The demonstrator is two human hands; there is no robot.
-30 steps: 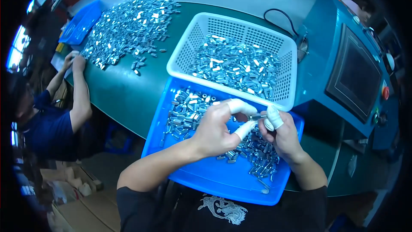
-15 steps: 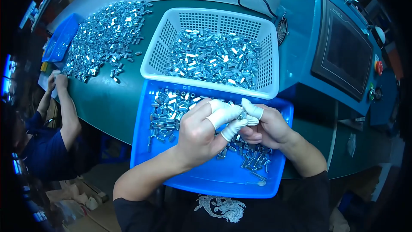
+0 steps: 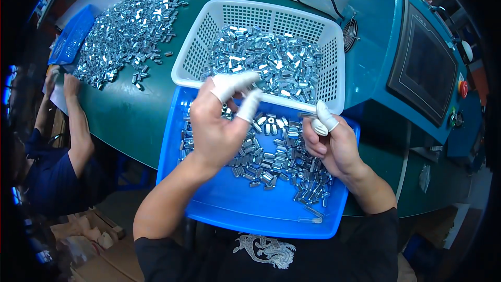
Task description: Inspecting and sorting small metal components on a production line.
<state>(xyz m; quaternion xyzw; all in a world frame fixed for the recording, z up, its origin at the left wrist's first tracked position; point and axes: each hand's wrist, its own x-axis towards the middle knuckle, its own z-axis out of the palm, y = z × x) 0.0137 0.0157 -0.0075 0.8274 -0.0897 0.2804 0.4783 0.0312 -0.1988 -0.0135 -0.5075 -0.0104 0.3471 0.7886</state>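
My left hand (image 3: 219,130), white finger cots on thumb and forefinger, is over the front rim of the white plastic basket (image 3: 336,81). Its fingertips are blurred but stand apart, and I make out nothing held between them. Above the blue tray (image 3: 219,211), my right hand (image 3: 336,143) pinches a long hex nut (image 3: 308,115) between cot-covered thumb and fingers. Many similar shiny hex nuts (image 3: 271,163) lie loose in the tray, some on end with their holes showing. A heap of the same nuts (image 3: 261,55) fills the basket.
A large pile of nuts (image 3: 130,36) lies on the green table (image 3: 133,133) at the left, beside a blue bin (image 3: 73,34). A co-worker's arm (image 3: 78,120) reaches in there. On the right stands a teal machine with a dark screen (image 3: 425,62) and a red button (image 3: 463,89).
My hands were together over the tray; now they are apart. The left has moved left and up to the basket rim, uncovering nuts in the tray. The right stays above the tray.
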